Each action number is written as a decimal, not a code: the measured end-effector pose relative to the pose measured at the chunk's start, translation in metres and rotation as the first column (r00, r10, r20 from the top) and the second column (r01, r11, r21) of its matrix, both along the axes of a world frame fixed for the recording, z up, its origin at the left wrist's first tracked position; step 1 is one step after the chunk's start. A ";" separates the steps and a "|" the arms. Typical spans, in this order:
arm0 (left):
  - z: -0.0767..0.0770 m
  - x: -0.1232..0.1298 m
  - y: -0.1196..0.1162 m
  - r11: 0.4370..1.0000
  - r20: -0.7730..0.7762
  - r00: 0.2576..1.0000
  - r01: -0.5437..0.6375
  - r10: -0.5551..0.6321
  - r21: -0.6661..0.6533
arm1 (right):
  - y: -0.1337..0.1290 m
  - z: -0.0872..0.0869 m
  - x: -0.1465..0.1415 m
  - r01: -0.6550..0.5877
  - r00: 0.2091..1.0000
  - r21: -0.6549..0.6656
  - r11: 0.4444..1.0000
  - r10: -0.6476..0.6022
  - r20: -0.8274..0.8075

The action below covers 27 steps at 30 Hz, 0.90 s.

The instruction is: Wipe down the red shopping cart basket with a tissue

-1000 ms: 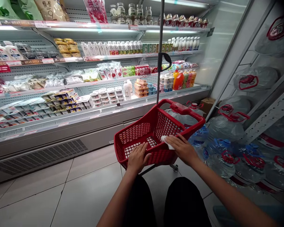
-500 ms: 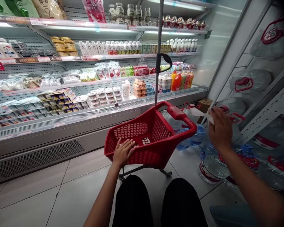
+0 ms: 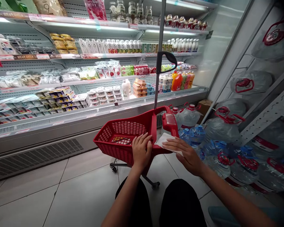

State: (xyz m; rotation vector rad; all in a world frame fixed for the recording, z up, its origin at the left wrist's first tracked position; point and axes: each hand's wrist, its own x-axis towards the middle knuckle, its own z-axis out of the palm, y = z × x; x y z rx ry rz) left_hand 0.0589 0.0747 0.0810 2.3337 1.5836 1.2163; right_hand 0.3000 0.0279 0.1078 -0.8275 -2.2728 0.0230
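Note:
A red shopping basket cart [image 3: 123,130] on wheels stands in front of my knees, with a tall grey pole and black grip [image 3: 167,62] rising behind it. My left hand [image 3: 142,149] rests on the near rim of the basket, fingers spread, holding nothing. My right hand [image 3: 183,153] presses a white cloth or tissue [image 3: 164,139] against the red cart frame at the handle end, just below the red handle [image 3: 170,123]. The cloth sticks out past the fingertips.
Behind the cart runs a refrigerated shelf [image 3: 94,118] with yogurt cups, bottles and packets. Large water bottles [image 3: 217,167] crowd the floor at the right beside a white perforated rack [image 3: 267,107]. A cardboard box [image 3: 204,107] sits behind them.
The cart has turned and shifted left, bringing its handle end closer. My left hand slid right along the rim. My right hand came down and left with the cloth, from above the bottles onto the cart.

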 end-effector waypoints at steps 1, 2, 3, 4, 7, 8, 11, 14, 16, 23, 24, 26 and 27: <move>0.002 -0.008 -0.001 1.000 0.008 1.000 0.021 -0.021 -0.011 | 0.004 0.003 -0.001 -0.037 0.999 -0.009 0.999 0.037 0.018; 0.004 -0.016 -0.001 0.999 0.015 0.999 0.045 -0.045 -0.024 | 0.011 0.006 -0.002 -0.061 0.998 -0.017 0.998 0.061 0.021; 0.006 -0.023 -0.001 0.997 0.021 0.998 0.064 -0.063 -0.039 | 0.020 0.008 -0.001 -0.070 0.997 -0.024 0.997 0.070 0.011; 0.007 -0.030 -0.001 0.996 0.026 0.997 0.075 -0.074 -0.055 | 0.029 0.009 0.000 -0.066 0.998 -0.030 0.997 0.066 -0.009; 0.010 -0.045 -0.002 0.993 0.010 0.997 0.077 -0.076 -0.092 | 0.048 0.006 -0.001 -0.017 0.996 -0.040 0.999 0.013 -0.085; 0.010 -0.048 -0.003 0.992 -0.002 0.997 0.073 -0.073 -0.099 | 0.048 0.003 -0.003 -0.003 0.994 -0.040 0.999 -0.001 -0.105; 0.012 -0.050 -0.006 0.994 -0.027 0.999 0.031 -0.034 -0.104 | 0.028 -0.011 -0.015 0.025 0.992 -0.016 1.000 -0.027 -0.125; 0.019 -0.043 -0.010 0.991 -0.049 0.998 -0.036 0.030 -0.126 | 0.001 -0.020 -0.026 -0.006 1.000 0.034 0.999 0.007 -0.029; 0.027 -0.036 -0.012 0.982 -0.084 0.996 -0.040 0.025 -0.185 | -0.005 -0.020 -0.028 -0.077 0.995 0.068 0.995 0.073 0.069; 0.047 -0.033 -0.011 0.931 -0.181 0.983 -0.035 -0.033 -0.362 | 0.035 -0.006 -0.011 -0.008 0.994 -0.052 0.999 0.002 -0.109; 0.046 -0.035 -0.010 0.937 -0.169 0.984 -0.014 -0.048 -0.350 | 0.036 -0.007 -0.012 -0.002 0.989 -0.061 0.998 -0.007 -0.148; 0.043 -0.039 -0.007 0.948 -0.139 0.988 0.020 -0.068 -0.319 | 0.033 -0.012 -0.019 -0.012 0.980 -0.048 0.999 0.002 -0.200; 0.042 -0.041 -0.006 0.952 -0.129 0.989 0.035 -0.077 -0.303 | 0.029 -0.014 -0.024 -0.015 0.977 -0.032 0.999 0.008 -0.214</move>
